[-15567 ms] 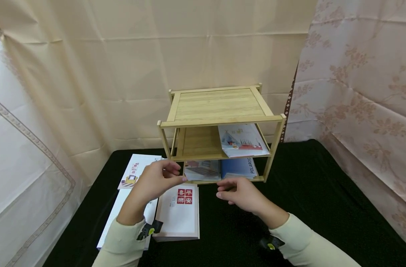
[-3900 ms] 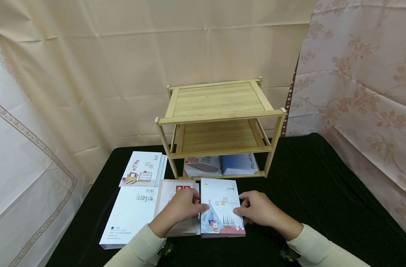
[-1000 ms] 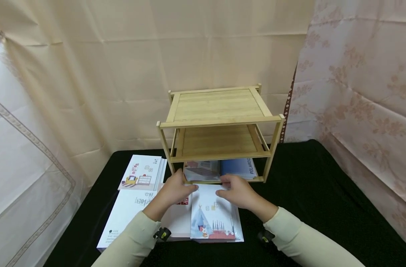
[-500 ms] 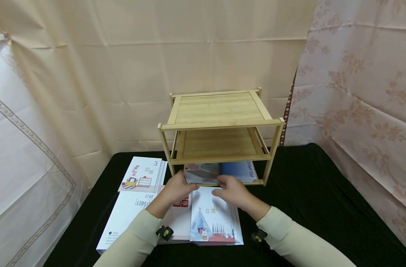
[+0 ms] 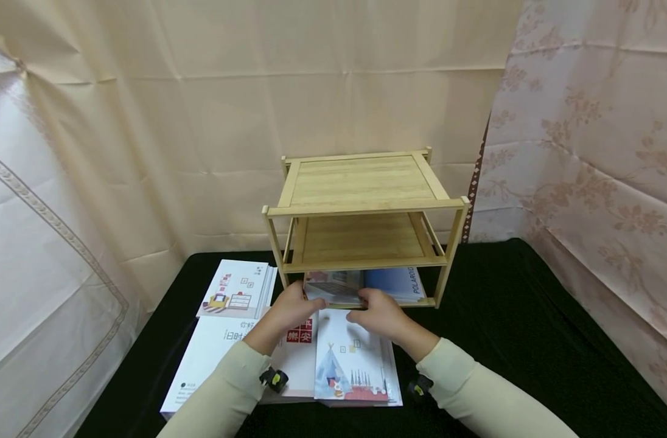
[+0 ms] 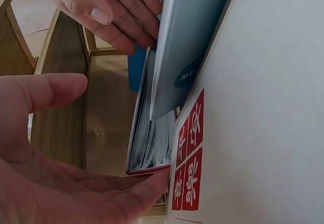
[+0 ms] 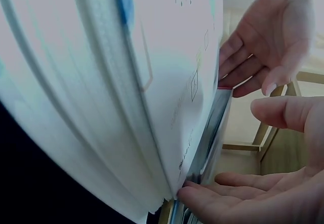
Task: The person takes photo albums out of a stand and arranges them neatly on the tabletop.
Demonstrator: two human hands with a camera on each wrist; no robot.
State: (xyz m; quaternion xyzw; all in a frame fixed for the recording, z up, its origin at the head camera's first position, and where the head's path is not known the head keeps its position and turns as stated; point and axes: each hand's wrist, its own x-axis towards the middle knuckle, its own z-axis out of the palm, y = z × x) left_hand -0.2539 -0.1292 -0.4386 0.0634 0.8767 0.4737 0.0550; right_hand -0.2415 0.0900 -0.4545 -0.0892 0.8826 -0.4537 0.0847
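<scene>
My left hand [image 5: 286, 311] and right hand [image 5: 385, 314] reach to the front of the rack's bottom shelf. Between them lies a photo album with a grey laptop-like picture [image 5: 333, 286]. In the left wrist view the fingers stretch along this album's page block [image 6: 152, 133], thumb held apart. Straight fingers and a raised thumb also show on the right hand [image 7: 268, 188] in the right wrist view. Beside it on that shelf is a blue POLAROID album [image 5: 391, 281]. Just in front, on the table, a tent-picture album [image 5: 351, 365] tops a small stack.
A wooden rack [image 5: 366, 182] stands at the back; its top and middle shelves are bare. To the left lie an album with red characters [image 5: 295, 365], a large white album [image 5: 207, 365] and a stack with a yellow picture [image 5: 235, 289]. Black cloth [image 5: 503, 340] covers the table.
The tent-picture album, on the middle shelf at first, was set on the table between both hands and now tops the stack there. The hands have since moved forward to the bottom shelf.
</scene>
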